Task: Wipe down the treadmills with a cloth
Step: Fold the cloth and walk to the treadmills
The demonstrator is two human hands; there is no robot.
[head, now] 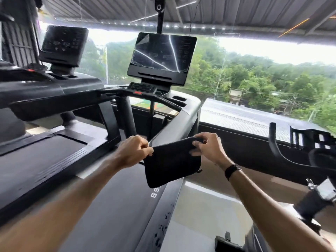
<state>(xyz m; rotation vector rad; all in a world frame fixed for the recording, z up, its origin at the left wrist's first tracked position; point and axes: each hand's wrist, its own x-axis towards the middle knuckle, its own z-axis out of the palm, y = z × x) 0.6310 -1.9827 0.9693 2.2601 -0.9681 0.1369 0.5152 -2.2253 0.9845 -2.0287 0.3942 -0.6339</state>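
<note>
An open-sided gym is looking out on trees. The left hand (134, 151) and right hand (207, 146) are each pinching a top corner of the black cloth (171, 163), stretching it above the near treadmill (116, 206); wiping seemingly comes next, calling for lowering it onto a surface.

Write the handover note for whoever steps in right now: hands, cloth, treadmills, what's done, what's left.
Left hand: pinches the dark cloth at its upper left corner.
Right hand: pinches the upper right corner.
Cloth hangs spread between both hands, above the near treadmill, touching nothing.
Second treadmill stands to the left.
Done: cannot tell; dark specks show on the near treadmill's side rail.
Left: wipe console screen, handrails and rails of both.
</note>
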